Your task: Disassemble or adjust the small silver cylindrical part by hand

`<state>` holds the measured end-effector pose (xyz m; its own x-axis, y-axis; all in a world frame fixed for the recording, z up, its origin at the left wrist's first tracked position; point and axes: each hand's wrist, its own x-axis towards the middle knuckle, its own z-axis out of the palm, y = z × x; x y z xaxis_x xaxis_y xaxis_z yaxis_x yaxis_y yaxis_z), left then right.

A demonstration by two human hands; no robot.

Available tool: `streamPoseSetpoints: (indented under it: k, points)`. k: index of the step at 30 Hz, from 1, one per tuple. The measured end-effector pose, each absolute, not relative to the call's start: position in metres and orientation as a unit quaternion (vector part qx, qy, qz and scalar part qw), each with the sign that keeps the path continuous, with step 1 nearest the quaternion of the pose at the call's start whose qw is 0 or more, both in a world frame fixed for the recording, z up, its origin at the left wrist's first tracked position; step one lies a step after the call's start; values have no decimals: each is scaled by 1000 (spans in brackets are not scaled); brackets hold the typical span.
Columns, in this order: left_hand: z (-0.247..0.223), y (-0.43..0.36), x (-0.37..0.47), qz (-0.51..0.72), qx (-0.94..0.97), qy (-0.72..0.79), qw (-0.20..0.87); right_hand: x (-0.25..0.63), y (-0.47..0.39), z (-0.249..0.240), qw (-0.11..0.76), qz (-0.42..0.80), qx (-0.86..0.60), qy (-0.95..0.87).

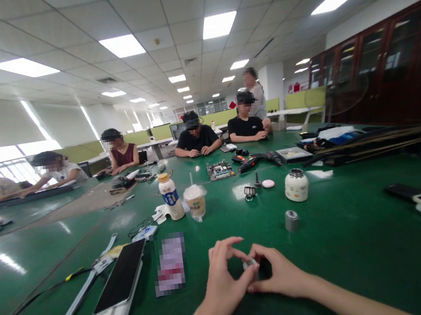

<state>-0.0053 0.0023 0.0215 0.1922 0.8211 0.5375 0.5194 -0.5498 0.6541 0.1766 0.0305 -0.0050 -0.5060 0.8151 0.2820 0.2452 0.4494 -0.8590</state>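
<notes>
Near the bottom centre of the view, my left hand [226, 270] and my right hand [276, 272] meet over the green table [345, 258]. Between their fingertips is a small, shiny, roundish piece [250, 263], partly hidden by the fingers. My left thumb and index finger touch it from the left, and my right fingers close round it from the right. Beyond my right hand stands a small grey metal cylinder [291, 221]. Further back is a cream-coloured open jar [296, 186] with a metal rim.
A phone [120, 276] on a white power bank, cables and a purple packet [170, 264] lie left. Behind are a bottle [171, 197], a cup [196, 202], a circuit board [220, 170] and drills. Several people sit across the table.
</notes>
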Motion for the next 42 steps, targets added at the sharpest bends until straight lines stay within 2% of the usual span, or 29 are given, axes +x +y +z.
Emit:
streamPoseSetpoints:
  k: [5,12,18,23,27,33,37,42]
  points:
    - [24,-3,-5,453,772,399,200,176,32,-9,363,377,-349,-777]
    - [19,1,-1,451,750,453,171,177,32,-9,357,384,-353,-775]
    - [21,20,-15,505,692,498,133,177,31,-6,350,381,-355,-779]
    - [6,38,-32,413,699,567,136,177,28,-3,344,386,-356,-778]
    - [-1,39,-35,395,706,573,131,177,28,-1,345,387,-358,-777]
    - [9,35,-31,431,702,550,136,177,30,-2,346,390,-353,-777]
    - [19,23,-18,497,693,474,219,177,31,-6,350,381,-354,-779]
    - [25,9,-8,483,722,439,230,177,32,-7,350,376,-361,-779]
